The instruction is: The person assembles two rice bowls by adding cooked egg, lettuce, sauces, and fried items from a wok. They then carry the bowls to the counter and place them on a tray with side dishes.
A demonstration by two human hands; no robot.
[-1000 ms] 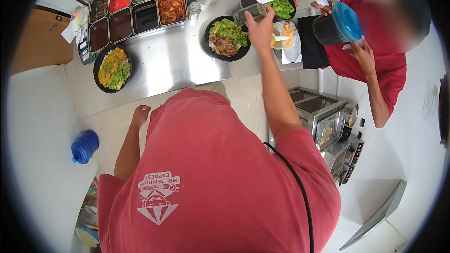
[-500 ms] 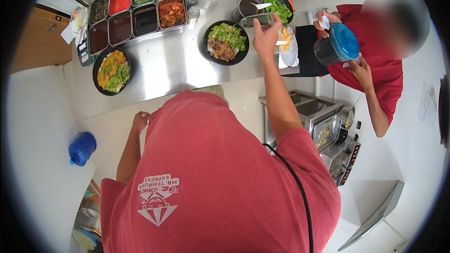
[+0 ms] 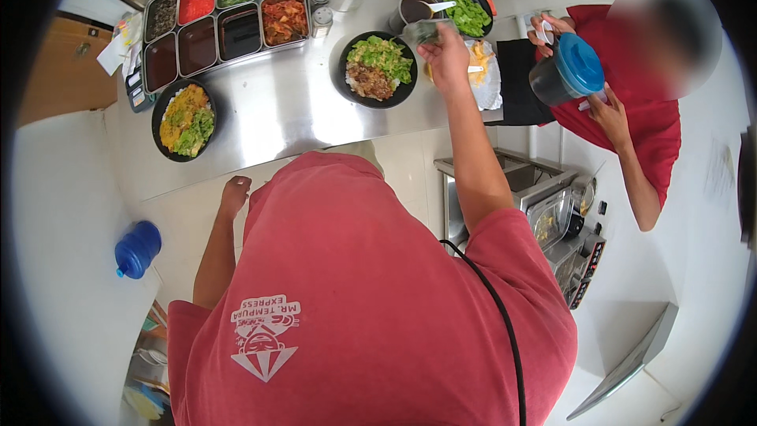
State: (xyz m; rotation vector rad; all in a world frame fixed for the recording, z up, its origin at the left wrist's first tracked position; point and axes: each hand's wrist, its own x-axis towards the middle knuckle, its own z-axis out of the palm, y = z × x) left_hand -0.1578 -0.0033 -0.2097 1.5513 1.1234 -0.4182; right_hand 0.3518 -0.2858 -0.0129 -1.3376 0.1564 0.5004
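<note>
My right hand [image 3: 444,55] is closed around a small clear shaker jar [image 3: 423,31] with greenish contents, tipped on its side and smeared by motion. It is held just right of a black bowl [image 3: 359,43] of rice, chopped lettuce [image 3: 386,59] and brown saucy meat [image 3: 372,83]. Down at my left side, away from the counter, hangs my left hand [image 3: 236,192], its fingers curled in with nothing visible in them. A second black bowl [image 3: 168,147], with yellow-orange topping and lettuce, rests near the counter's left front edge.
Metal pans [image 3: 220,55] of sauces, toppings and eggs line the back left. Behind my right hand are a sauce pot [image 3: 412,9] with a white spoon and a lettuce bowl [image 3: 467,13]. At right, a co-worker holds a blue-lidded pitcher [image 3: 558,79]; a fryer [image 3: 524,177] stands below.
My right hand has turned and shifted slightly toward me, swinging the shaker jar, which now looks shorter and blurred. My left hand and both bowls stay about where they were.
</note>
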